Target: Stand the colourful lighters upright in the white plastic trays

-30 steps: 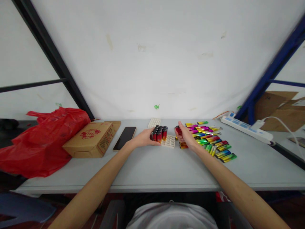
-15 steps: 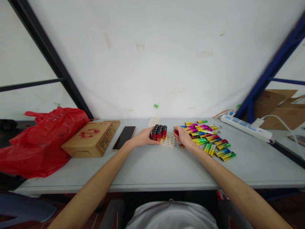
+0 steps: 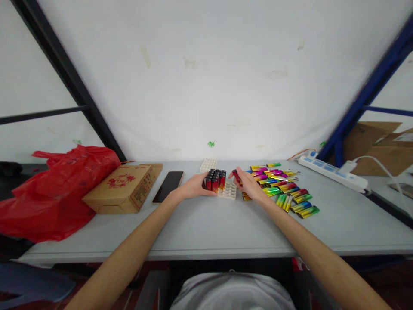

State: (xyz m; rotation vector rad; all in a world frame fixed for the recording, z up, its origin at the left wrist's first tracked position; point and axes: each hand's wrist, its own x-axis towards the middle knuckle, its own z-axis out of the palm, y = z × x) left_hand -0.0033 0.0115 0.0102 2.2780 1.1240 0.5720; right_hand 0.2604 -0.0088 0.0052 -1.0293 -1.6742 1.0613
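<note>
A cream tray with round pockets (image 3: 228,190) lies on the grey table, its left part filled with several upright black and red cylinders (image 3: 215,181) that look like batteries. Fingers and thumb of my left hand (image 3: 195,186) wrap round the left side of this group. Just right of the tray, my right hand (image 3: 245,183) pinches one red and black cylinder (image 3: 236,175), tilted, above the table. Beside and partly behind that hand lies a spread of shiny cylinders in yellow, green, pink, red and blue (image 3: 284,187).
A second pocketed tray (image 3: 208,165) lies near the wall. At the left are a phone (image 3: 168,187), a cardboard box (image 3: 121,188) and a red plastic bag (image 3: 61,189). A white power strip (image 3: 334,173) sits at the back right.
My right hand has shifted slightly left, and its cylinder now shows more plainly between the fingers. My left hand has stayed at the tray.
</note>
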